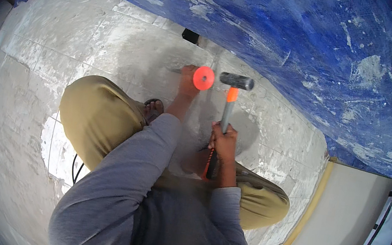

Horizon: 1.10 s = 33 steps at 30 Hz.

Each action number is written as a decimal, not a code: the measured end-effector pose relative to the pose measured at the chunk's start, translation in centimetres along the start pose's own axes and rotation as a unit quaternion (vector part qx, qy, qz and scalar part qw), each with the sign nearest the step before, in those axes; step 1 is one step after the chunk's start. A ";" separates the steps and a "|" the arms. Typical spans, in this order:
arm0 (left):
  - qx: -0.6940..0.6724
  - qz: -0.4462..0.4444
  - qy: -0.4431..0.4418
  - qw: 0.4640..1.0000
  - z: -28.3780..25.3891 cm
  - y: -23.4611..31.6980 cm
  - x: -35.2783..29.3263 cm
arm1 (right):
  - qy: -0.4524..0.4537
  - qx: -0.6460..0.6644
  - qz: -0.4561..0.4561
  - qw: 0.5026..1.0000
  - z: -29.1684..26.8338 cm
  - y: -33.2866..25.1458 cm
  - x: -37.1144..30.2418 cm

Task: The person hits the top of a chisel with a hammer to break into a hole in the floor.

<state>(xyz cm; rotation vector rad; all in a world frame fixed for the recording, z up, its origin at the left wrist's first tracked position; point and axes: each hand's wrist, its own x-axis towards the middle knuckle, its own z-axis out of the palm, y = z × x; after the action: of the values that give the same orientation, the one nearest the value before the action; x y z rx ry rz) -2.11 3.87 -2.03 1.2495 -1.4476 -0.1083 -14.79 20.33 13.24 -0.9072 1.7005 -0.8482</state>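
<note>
A round, bright red-orange guard disc (203,78) with a dark centre, apparently part of a hand-held striking tool, was backed closely by the left hand (189,81), its fingers seemingly curled round the tool's hidden shank; the tip could not be made out. A hammer (228,110) with a blocky dark metal head, grey shaft and black-and-orange grip was clasped firmly in the right hand (224,141), its head seen just beside the disc, not touching. The step in hand was judged to be the lining-up of a blow; for the next move, a steady left grip and a swing centred on the disc seemed called for. Room was bounded ahead by the white-flaked blue wall (309,63), near the hammer head, and at the sides by khaki-trousered knees (87,117). A sandalled foot (154,105) was set close to the left forearm on the dusty grey tiled floor (64,29).
</note>
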 end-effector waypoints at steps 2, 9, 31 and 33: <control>-0.032 0.012 -0.045 0.998 0.5 1.3 0.4 | 0.018 0.050 0.006 0.999 -0.2 -1.9 -0.4; -0.055 0.041 -0.065 0.996 0.0 4.3 1.6 | 0.009 0.123 -0.007 0.992 -0.5 -3.4 -1.0; 0.013 -0.017 -0.042 0.999 -2.1 0.5 1.9 | 0.016 0.129 -0.161 0.978 1.4 -8.4 -3.4; -0.026 -0.031 -0.044 0.998 -2.0 0.1 1.7 | 0.035 0.095 -0.146 0.984 2.1 -6.2 -2.2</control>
<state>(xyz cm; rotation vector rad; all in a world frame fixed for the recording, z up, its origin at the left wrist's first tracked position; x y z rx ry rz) -0.24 3.85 -0.20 1.2599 -1.4719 -0.2441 -11.12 19.10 18.95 -1.0183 1.5334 -1.2291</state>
